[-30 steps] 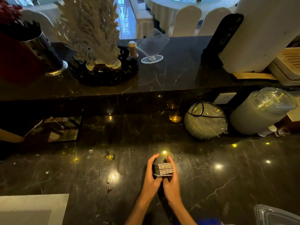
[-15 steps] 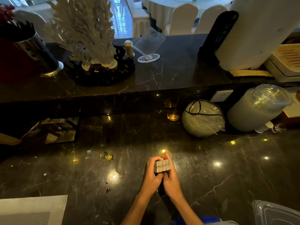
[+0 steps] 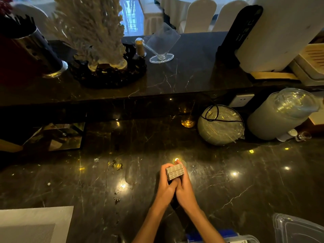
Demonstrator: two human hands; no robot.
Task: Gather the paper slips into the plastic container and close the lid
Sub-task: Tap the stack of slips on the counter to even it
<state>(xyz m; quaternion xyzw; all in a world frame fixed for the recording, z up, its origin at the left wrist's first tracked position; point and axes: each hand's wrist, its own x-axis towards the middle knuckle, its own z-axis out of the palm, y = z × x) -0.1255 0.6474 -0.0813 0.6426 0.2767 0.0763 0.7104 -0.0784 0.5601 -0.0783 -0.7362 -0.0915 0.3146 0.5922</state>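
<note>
A neat stack of paper slips [image 3: 175, 171] is squeezed between both my hands above the dark marble counter [image 3: 236, 186]. My left hand [image 3: 165, 186] wraps its left side and my right hand [image 3: 185, 189] presses on its right side, fingers reaching over the far edge. A clear plastic lid [image 3: 298, 228] lies at the bottom right corner. The rim of a clear plastic container [image 3: 242, 239] with a blue part shows at the bottom edge, below my right forearm.
Two wrapped stacks of clear lids [image 3: 220, 125] [image 3: 282, 113] lie at the back right near a wall socket [image 3: 241, 100]. A mirrored box [image 3: 57, 135] sits at the left, a white mat [image 3: 33, 223] at the bottom left. A raised ledge [image 3: 175, 81] carries a coral ornament [image 3: 98, 32].
Both hands have closed tighter around the stack and squared it up; the slips now sit more compact and slightly tilted. The view has shifted a little downward.
</note>
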